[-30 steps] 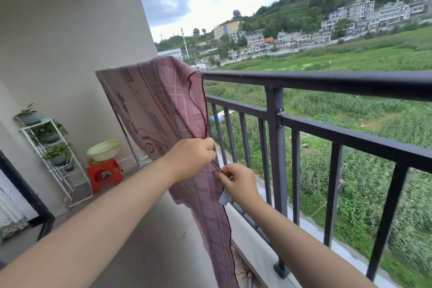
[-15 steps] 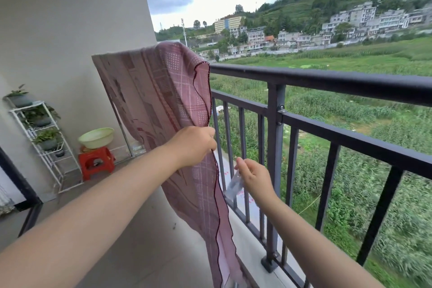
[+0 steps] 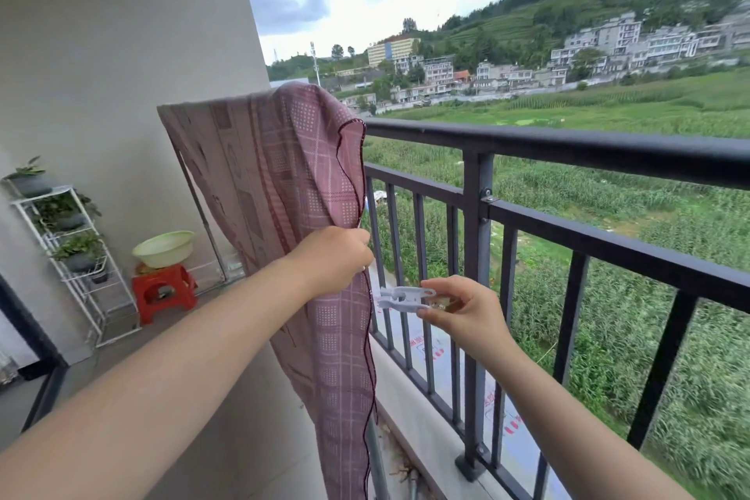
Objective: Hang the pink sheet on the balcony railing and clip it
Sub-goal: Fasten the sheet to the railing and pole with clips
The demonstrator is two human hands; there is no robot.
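Observation:
The pink patterned sheet [image 3: 284, 183] hangs draped over the left end of the black balcony railing [image 3: 568, 146], its length falling inside the balcony toward the floor. My left hand [image 3: 337, 260] grips the sheet's dark-hemmed right edge at mid height. My right hand [image 3: 466, 313] pinches a white plastic clip [image 3: 404, 298] by its rear end. The clip lies level, its jaws pointing left, a short gap from the sheet's edge just below my left hand.
A white plant rack [image 3: 61, 239] stands against the wall at left. Beside it a pale green basin [image 3: 164, 248] sits on a red stool [image 3: 164, 290]. Vertical railing bars [image 3: 479, 296] run close behind my right hand. Fields and houses lie beyond.
My right hand drew away from the sheet's edge, turned the clip level and brought it back toward the hem. My left hand kept hold of the hem. The camera view tilted down slightly.

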